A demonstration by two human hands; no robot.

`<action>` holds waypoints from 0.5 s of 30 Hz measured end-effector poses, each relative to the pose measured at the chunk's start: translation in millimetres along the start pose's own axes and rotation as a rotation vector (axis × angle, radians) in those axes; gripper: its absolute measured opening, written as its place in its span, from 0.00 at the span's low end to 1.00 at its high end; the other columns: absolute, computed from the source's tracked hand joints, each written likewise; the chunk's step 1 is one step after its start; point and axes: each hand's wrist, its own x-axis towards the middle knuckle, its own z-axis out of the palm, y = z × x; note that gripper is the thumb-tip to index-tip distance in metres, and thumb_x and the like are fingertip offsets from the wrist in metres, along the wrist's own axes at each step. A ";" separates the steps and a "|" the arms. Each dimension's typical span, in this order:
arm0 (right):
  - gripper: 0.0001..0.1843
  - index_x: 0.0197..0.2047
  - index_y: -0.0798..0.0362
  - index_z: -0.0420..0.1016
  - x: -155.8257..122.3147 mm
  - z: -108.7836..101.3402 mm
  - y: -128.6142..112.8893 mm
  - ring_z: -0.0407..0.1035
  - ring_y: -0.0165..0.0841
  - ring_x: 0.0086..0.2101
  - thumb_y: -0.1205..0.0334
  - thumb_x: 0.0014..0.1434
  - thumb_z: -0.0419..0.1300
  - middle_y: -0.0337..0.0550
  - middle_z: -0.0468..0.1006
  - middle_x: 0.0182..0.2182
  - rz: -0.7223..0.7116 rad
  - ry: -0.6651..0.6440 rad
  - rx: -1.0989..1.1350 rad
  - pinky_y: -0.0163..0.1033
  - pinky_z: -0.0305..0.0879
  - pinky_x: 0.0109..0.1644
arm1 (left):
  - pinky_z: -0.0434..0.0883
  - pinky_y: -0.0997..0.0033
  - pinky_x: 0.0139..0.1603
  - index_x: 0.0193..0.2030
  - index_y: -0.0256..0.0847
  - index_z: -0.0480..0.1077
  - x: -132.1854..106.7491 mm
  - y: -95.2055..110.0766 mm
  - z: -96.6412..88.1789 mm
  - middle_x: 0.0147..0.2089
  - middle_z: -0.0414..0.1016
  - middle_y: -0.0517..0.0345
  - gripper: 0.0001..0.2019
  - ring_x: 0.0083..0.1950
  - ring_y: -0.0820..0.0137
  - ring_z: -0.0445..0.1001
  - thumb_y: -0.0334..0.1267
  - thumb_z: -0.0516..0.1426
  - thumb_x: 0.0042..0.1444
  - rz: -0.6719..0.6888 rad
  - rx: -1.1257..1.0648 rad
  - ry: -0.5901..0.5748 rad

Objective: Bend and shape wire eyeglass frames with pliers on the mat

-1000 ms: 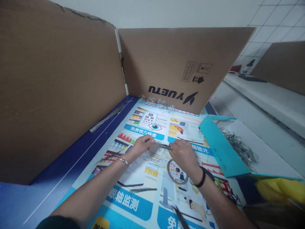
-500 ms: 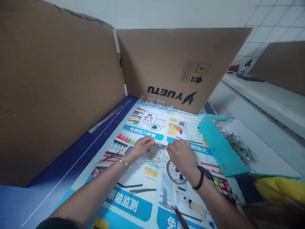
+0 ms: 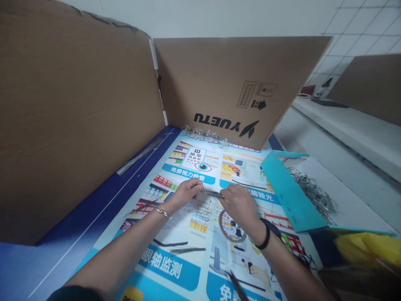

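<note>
My left hand (image 3: 185,193) and my right hand (image 3: 238,202) meet over a printed poster (image 3: 188,259) that covers the table. Both are closed in a pinch on the ends of a thin metal eyeglass frame (image 3: 213,195) held between them, just above the poster. The left wrist wears a thin bangle and the right wrist a dark band. A roll of tape (image 3: 230,225) lies under the right wrist.
Cardboard walls stand at the left (image 3: 72,125) and the back (image 3: 232,83). A teal box (image 3: 290,196) with a heap of metal frames (image 3: 313,194) sits at the right. Thin metal rods (image 3: 186,251) lie on the poster, more frames (image 3: 203,133) along the back wall.
The hands stay in the same place; the right hand has turned slightly and the metal frame between them has shifted a little.
</note>
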 end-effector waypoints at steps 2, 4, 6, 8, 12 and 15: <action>0.06 0.33 0.50 0.74 0.3 -0.7 -0.1 0.62 0.35 0.37 0.58 0.57 0.58 0.42 0.72 0.31 0.011 -0.009 0.013 0.40 0.47 0.41 | 0.58 0.77 0.25 0.30 0.38 0.67 -0.2 0.5 -0.4 0.20 0.64 0.65 0.10 0.22 0.76 0.63 0.42 0.53 0.54 -0.001 -0.006 -0.005; 0.06 0.34 0.49 0.74 0.4 -1.9 -0.5 0.62 0.35 0.37 0.58 0.57 0.58 0.42 0.72 0.31 0.019 -0.023 0.021 0.40 0.48 0.41 | 0.58 0.77 0.25 0.30 0.38 0.67 -0.3 0.5 -0.6 0.19 0.63 0.66 0.10 0.22 0.76 0.62 0.42 0.53 0.54 -0.001 -0.010 -0.007; 0.06 0.34 0.49 0.74 0.4 -3.1 -0.9 0.63 0.35 0.37 0.57 0.57 0.59 0.42 0.72 0.31 0.026 -0.033 0.023 0.39 0.48 0.40 | 0.58 0.77 0.26 0.30 0.38 0.67 -0.2 0.1 -0.9 0.19 0.63 0.65 0.10 0.22 0.76 0.62 0.42 0.53 0.54 0.005 -0.009 -0.012; 0.06 0.35 0.49 0.74 0.4 -3.6 -0.7 0.63 0.35 0.37 0.57 0.57 0.59 0.42 0.73 0.31 0.031 -0.041 0.027 0.39 0.48 0.40 | 0.58 0.77 0.26 0.31 0.38 0.67 -0.1 -0.2 -1.1 0.20 0.63 0.65 0.09 0.22 0.76 0.63 0.42 0.53 0.54 0.010 -0.005 -0.016; 0.06 0.35 0.49 0.75 0.4 -2.8 1.0 0.63 0.34 0.36 0.58 0.56 0.59 0.41 0.73 0.31 0.028 -0.054 0.047 0.39 0.48 0.40 | 0.58 0.77 0.25 0.30 0.38 0.67 -0.5 0.5 -1.3 0.20 0.63 0.65 0.09 0.22 0.76 0.61 0.42 0.53 0.54 0.000 -0.001 -0.020; 0.05 0.34 0.49 0.75 0.3 -2.6 1.7 0.63 0.34 0.36 0.58 0.56 0.59 0.41 0.73 0.31 0.025 -0.050 0.052 0.39 0.48 0.39 | 0.58 0.78 0.25 0.30 0.38 0.67 -1.0 2.1 -1.4 0.20 0.64 0.65 0.09 0.22 0.77 0.62 0.42 0.53 0.54 0.002 -0.002 -0.026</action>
